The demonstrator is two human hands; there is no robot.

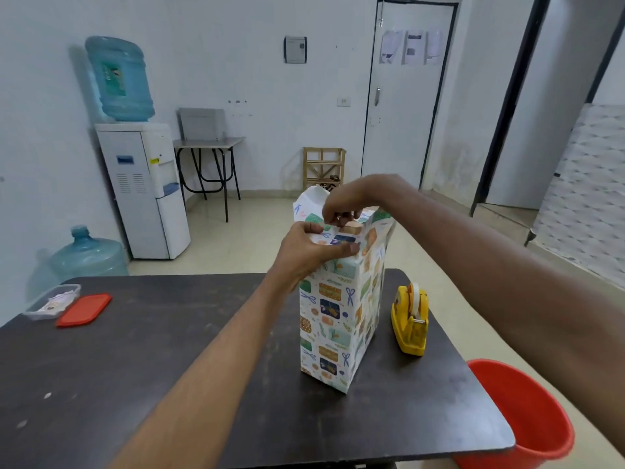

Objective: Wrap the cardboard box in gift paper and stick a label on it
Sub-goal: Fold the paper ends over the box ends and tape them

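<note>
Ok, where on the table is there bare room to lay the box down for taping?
Widest bare stretch: the table between the red lid and the wrapped box, though the left forearm crosses it. The near-edge strip is bare too. Crowded right: the tape dispenser sits close beside the box.

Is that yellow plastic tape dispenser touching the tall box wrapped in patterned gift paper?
Apart. The head view shows a strip of dark table between the yellow tape dispenser and the wrapped box.
</note>
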